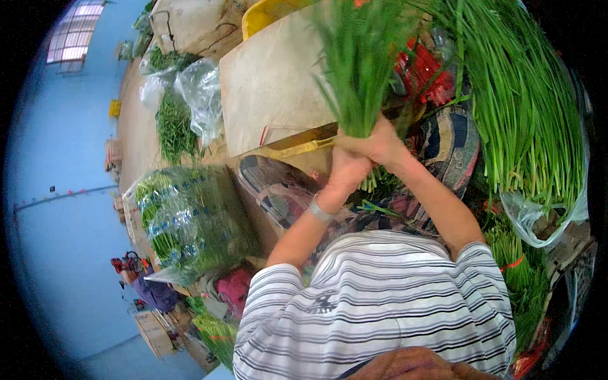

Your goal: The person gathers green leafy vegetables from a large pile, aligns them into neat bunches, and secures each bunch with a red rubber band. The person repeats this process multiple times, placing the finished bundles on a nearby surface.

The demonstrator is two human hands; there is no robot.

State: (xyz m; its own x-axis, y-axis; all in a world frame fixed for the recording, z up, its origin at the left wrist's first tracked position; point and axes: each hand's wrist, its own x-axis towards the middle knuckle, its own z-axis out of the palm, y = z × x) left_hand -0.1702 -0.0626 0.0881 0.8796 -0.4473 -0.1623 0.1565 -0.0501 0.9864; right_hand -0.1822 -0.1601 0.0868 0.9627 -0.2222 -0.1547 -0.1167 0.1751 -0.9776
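A bunch of long green chives [363, 71] rises blurred in front of me, its leaf tips pointing away. Both hands are wrapped around its lower part. My right hand [375, 141] grips above and overlaps my left hand [350, 164], whose wrist wears a silver watch. The cut stem ends [368, 183] show just below the hands. Close beyond lies a pale board [275, 80] with a yellow edge on its near side. To the right, a large heap of loose chives [527, 109] rests on a clear plastic sheet [527, 218].
Left stands a big clear bag of greens [190, 213]. Beyond it lie loose greens [175, 123] and crumpled plastic [199, 95]. A red plastic item [425, 76] sits between board and heap. Banded bunches [515, 266] lie at right. Another person [154, 289] is at far left.
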